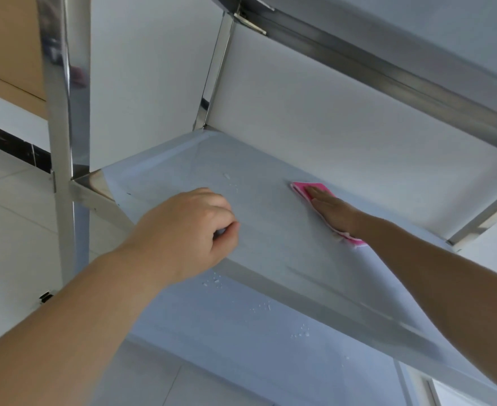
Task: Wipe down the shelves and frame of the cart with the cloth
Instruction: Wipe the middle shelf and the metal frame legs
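Pink cloth [314,191] largely hidden beneath right hand [333,210], top shelf [417,54] cut off at upper edge, bottom shelf [241,332] cut off below

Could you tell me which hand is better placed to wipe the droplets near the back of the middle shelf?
Right. The right hand lies flat on the pink cloth, on the shelf beside the droplets. The left hand is curled at the front edge, without any cloth.

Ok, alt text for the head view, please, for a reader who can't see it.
The right hand presses a pink cloth flat on the middle shelf of a steel cart, while the left hand, loosely curled, rests at the shelf's front edge. Water droplets dot the lower shelf.
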Demonstrator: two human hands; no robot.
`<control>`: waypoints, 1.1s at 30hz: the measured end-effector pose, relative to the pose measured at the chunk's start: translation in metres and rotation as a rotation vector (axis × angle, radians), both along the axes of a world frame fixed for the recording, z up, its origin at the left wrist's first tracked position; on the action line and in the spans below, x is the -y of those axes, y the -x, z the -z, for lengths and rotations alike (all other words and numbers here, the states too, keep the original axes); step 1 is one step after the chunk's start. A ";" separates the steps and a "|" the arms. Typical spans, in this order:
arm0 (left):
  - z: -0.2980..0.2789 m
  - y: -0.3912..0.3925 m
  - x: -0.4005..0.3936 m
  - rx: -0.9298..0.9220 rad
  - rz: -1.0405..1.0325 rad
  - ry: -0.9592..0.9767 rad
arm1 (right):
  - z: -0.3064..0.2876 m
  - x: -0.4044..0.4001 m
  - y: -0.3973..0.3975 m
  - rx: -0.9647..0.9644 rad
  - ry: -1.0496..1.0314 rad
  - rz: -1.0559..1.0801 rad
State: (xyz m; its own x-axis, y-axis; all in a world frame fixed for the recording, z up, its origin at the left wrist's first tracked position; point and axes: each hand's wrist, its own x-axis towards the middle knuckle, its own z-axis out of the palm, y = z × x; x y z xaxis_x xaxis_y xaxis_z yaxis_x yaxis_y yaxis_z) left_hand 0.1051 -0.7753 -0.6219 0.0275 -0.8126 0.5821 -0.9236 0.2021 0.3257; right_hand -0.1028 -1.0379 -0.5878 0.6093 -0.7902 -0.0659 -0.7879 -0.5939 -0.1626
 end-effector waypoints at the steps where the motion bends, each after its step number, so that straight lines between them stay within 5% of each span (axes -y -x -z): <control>1: 0.000 0.000 0.000 -0.003 0.002 0.003 | 0.000 -0.013 -0.002 -0.026 0.010 -0.061; 15: -0.004 -0.005 0.004 -0.161 -0.014 0.111 | -0.003 -0.170 -0.004 -0.025 -0.067 -0.576; 33: 0.006 -0.058 -0.035 -0.039 -0.016 0.013 | 0.001 -0.117 -0.048 0.043 -0.026 -0.685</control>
